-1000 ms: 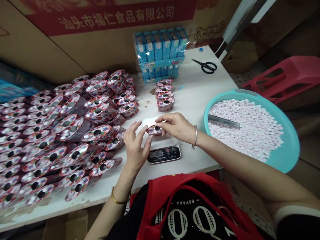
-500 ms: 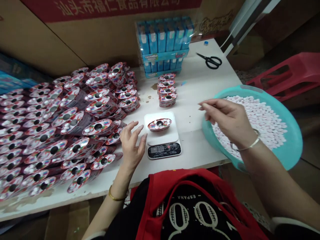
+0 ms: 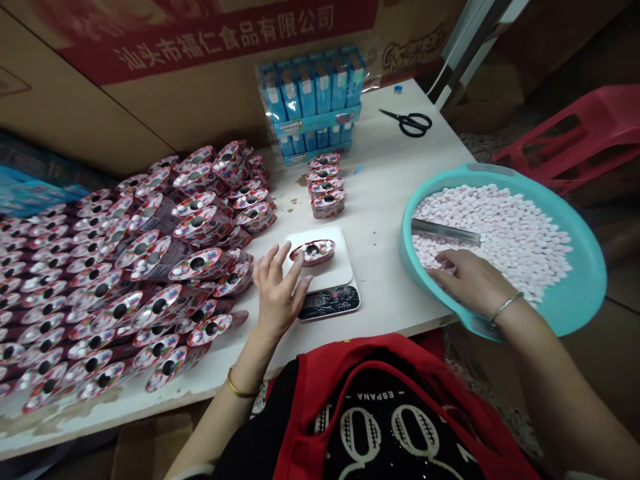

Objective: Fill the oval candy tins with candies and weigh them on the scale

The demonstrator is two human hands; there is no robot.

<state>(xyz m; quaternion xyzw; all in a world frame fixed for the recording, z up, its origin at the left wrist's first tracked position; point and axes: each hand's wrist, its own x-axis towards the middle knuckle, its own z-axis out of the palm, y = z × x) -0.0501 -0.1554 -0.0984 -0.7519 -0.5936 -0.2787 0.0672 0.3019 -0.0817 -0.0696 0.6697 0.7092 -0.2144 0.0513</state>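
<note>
My left hand [image 3: 281, 290] has its fingers spread, with the index fingertip at the left end of a small oval red container [image 3: 325, 253]. White candies show around the container's dark central hole. It stands on a white kitchen scale [image 3: 341, 272], whose black panel is partly behind my fingers; its reading is unclear. My right hand [image 3: 473, 283] is down in the turquoise basin [image 3: 583, 303], among many small pale-pink and white candies [image 3: 530, 233]. Its thumb and forefinger are apart, with candies between them; the other fingertips are hidden. Just beyond it, a narrow metal scoop [image 3: 447, 231] lies on the candies.
Several rows of similar filled containers [image 3: 195, 267] crowd the table's left side. A short row of containers [image 3: 327, 203] stands behind the scale, before a wrapped pack of blue boxes [image 3: 310, 100]. Black scissors [image 3: 413, 125] lie at the back right. A red stool [image 3: 580, 140] is beyond the basin.
My right hand has dropped from above the basin's left rim into the candies, its pinched fingers parting and uncovering the metal scoop. My left hand has moved right to the container on the scale.
</note>
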